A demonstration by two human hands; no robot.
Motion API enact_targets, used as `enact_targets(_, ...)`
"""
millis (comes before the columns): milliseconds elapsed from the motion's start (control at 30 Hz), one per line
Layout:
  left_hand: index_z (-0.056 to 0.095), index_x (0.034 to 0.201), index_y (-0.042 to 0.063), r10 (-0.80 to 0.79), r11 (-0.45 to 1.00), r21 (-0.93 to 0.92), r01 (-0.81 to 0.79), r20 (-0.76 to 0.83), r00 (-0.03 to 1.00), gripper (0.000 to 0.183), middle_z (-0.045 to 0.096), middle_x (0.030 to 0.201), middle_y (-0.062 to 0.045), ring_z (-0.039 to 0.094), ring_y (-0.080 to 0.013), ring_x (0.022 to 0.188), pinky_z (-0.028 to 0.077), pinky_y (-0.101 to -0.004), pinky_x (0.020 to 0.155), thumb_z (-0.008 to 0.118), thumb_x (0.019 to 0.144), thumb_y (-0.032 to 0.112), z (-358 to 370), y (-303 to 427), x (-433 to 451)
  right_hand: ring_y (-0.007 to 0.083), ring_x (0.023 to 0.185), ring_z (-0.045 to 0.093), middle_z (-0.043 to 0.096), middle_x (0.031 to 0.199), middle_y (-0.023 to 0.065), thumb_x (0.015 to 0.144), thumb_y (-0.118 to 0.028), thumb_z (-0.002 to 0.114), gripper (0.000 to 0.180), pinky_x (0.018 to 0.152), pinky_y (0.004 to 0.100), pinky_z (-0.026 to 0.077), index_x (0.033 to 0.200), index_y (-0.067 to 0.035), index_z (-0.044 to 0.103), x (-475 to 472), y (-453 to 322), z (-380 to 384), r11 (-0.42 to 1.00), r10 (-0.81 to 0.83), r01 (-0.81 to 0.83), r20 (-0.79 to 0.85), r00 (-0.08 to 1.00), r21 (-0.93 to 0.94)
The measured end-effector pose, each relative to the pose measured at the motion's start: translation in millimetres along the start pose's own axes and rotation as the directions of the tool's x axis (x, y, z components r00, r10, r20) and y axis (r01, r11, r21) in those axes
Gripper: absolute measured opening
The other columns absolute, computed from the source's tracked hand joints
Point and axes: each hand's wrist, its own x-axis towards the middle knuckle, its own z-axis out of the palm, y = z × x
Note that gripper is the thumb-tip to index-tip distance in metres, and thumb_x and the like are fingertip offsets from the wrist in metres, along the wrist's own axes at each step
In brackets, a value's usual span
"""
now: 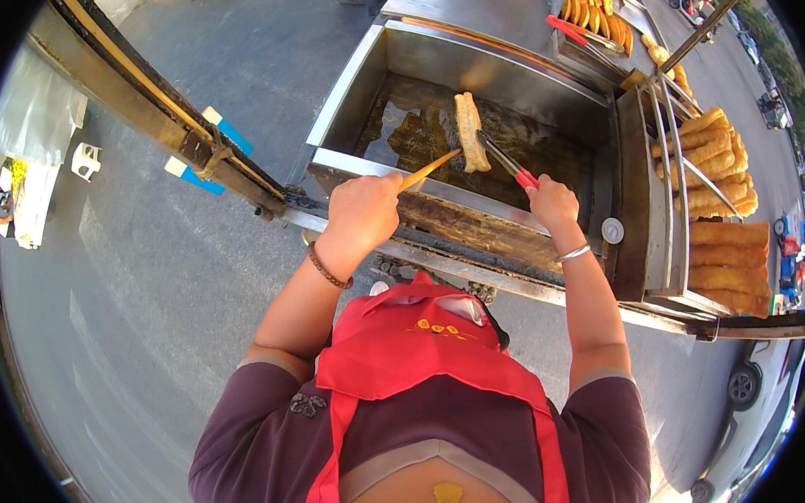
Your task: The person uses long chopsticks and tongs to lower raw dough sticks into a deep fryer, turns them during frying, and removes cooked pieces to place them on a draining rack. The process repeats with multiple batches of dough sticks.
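My left hand (pixel 364 207) grips a wooden stick (pixel 429 170) whose tip reaches over the near wall of a steel deep fryer (pixel 346 92). In my right hand (pixel 555 204) are metal tongs (pixel 506 158) with red handles, pointing left into the fryer. A pale golden fried dough stick (pixel 472 133) lies lengthwise away from me in the dark oil (pixel 410 124). The tong tips meet its right side, and the wooden tip is close to its lower left. Whether the tongs pinch the dough cannot be told.
A dial thermometer (pixel 612 230) sits at the fryer's right front. Right of it, a metal rack (pixel 665 191) holds stacked fried dough sticks (pixel 709 159) and flat brown fried pieces (pixel 730 264). Red-handled tongs (pixel 582 34) rest by a tray of fried food at the back. A post (pixel 129 89) slants along the left.
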Motion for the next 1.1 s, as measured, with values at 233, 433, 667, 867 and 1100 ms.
enact_targets(233,0.061,0.094,0.009,-0.045,0.999,-0.005,0.045,-0.014,0.999,0.015,0.067,0.079,-0.014,0.064,-0.0339,0.076,0.05,-0.0446,0.066,0.064,0.08,0.012,-6,3,-11,0.0322,0.085,0.067,0.069,0.089,0.0158,0.089,-0.033,0.058,0.029,0.072,0.042,0.054,0.099,-0.006,0.059,-2,-15,7,0.998,-0.041,0.041,0.002,0.999,-0.056)
enact_targets(433,0.061,0.096,0.01,-0.074,0.997,0.003,0.074,-0.034,0.997,0.017,0.066,0.079,-0.014,0.064,-0.0339,0.077,0.05,-0.0449,0.066,0.064,0.079,0.012,-5,2,-15,0.0315,0.082,0.068,0.069,0.089,0.0147,0.088,-0.031,0.058,0.027,0.07,0.0412,0.054,0.101,-0.006,0.058,13,-12,18,0.991,-0.098,0.097,-0.003,0.995,-0.095)
enact_targets(667,0.061,0.096,0.01,-0.106,0.994,0.008,0.106,-0.039,0.994,0.017,0.066,0.079,-0.014,0.064,-0.0337,0.077,0.05,-0.0446,0.066,0.064,0.08,0.012,2,-1,-16,0.0303,0.083,0.069,0.069,0.09,0.0146,0.085,-0.029,0.06,0.031,0.068,0.0391,0.055,0.1,-0.003,0.057,12,-28,16,0.976,-0.155,0.159,0.038,0.987,-0.148)
enact_targets(867,0.062,0.098,0.011,-0.108,0.994,0.009,0.109,-0.061,0.992,0.018,0.066,0.079,-0.014,0.065,-0.033,0.076,0.051,-0.0438,0.066,0.064,0.08,0.012,3,-4,-17,0.0293,0.086,0.069,0.069,0.092,0.0151,0.086,-0.031,0.06,0.034,0.07,0.0384,0.055,0.102,-0.001,0.056,10,-35,11,0.979,-0.137,0.148,0.086,0.987,-0.137)
enact_targets(1100,0.062,0.097,0.011,-0.133,0.99,0.035,0.135,-0.058,0.989,0.018,0.066,0.078,-0.014,0.065,-0.0333,0.076,0.051,-0.044,0.065,0.064,0.08,0.012,-1,-9,-20,0.0317,0.088,0.067,0.068,0.094,0.0169,0.09,-0.039,0.056,0.042,0.075,0.0406,0.054,0.104,0.0,0.057,0,-36,-14,0.984,-0.144,0.153,0.098,0.985,-0.087)
